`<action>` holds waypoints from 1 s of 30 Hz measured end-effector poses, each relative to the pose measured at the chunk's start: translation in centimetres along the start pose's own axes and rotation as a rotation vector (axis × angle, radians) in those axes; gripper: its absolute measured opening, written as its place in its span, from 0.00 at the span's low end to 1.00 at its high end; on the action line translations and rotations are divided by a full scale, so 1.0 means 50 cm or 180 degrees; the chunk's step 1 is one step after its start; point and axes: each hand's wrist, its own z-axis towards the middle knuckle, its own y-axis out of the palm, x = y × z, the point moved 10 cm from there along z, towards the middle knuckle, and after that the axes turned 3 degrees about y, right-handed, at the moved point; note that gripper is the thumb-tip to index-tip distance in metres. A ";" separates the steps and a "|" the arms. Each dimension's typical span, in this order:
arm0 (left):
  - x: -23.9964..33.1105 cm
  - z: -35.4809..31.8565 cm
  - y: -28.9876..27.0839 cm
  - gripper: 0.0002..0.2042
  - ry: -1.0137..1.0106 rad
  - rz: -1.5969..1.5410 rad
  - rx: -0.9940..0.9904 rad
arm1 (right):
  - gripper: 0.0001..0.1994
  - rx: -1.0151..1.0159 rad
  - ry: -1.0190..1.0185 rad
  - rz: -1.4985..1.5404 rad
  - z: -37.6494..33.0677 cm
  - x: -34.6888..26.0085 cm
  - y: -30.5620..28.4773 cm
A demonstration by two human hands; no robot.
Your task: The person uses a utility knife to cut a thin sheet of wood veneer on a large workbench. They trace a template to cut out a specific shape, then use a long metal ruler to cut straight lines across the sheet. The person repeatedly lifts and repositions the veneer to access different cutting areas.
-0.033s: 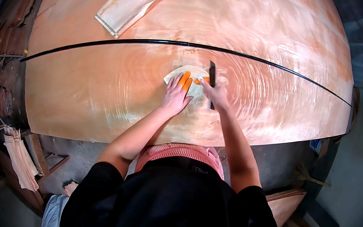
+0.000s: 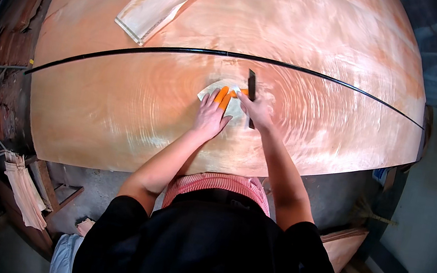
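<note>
My left hand [image 2: 211,115] lies with its fingers stretched out over a small pale veneer piece [image 2: 209,91], pressing it on the large wood veneer sheet [image 2: 119,121]. Orange finger covers sit on two of its fingers. Close beside it, my right hand [image 2: 256,111] is closed on a long, dark, flat knife-like blade [image 2: 252,82], which runs roughly away from me. Orange also covers fingertips of the right hand, near the left fingers. The blade's working edge and the part under the palm are hidden.
Beyond my hands, a thin black rod [image 2: 186,50] spans the sheet from side to side. A loose veneer strip [image 2: 152,11] lies at the far left. Veneer scraps [image 2: 24,186] hang at lower left; stacked sheets [image 2: 343,245] and a broom-like bundle [image 2: 368,211] are at lower right.
My right hand and the blade have shifted slightly left and away from me, closer to the left fingers. The left hand stays in place on the veneer piece.
</note>
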 end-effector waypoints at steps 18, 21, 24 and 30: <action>-0.058 0.060 0.058 0.11 -0.0044 0.0965 -0.0523 | 0.10 0.0138 -0.0188 -0.1726 0.027 -0.002 0.001; -0.054 0.064 0.059 0.11 0.0104 0.1069 -0.0463 | 0.09 0.0177 -0.0221 -0.3008 0.047 -0.033 -0.062; -0.084 0.058 0.063 0.12 -0.0104 0.0808 -0.0190 | 0.10 -0.0238 0.0269 -0.2067 0.016 -0.015 -0.091; -0.010 0.004 -0.021 0.18 0.0612 -0.0037 0.0088 | 0.11 -0.0103 0.0918 0.0016 -0.139 0.173 -0.019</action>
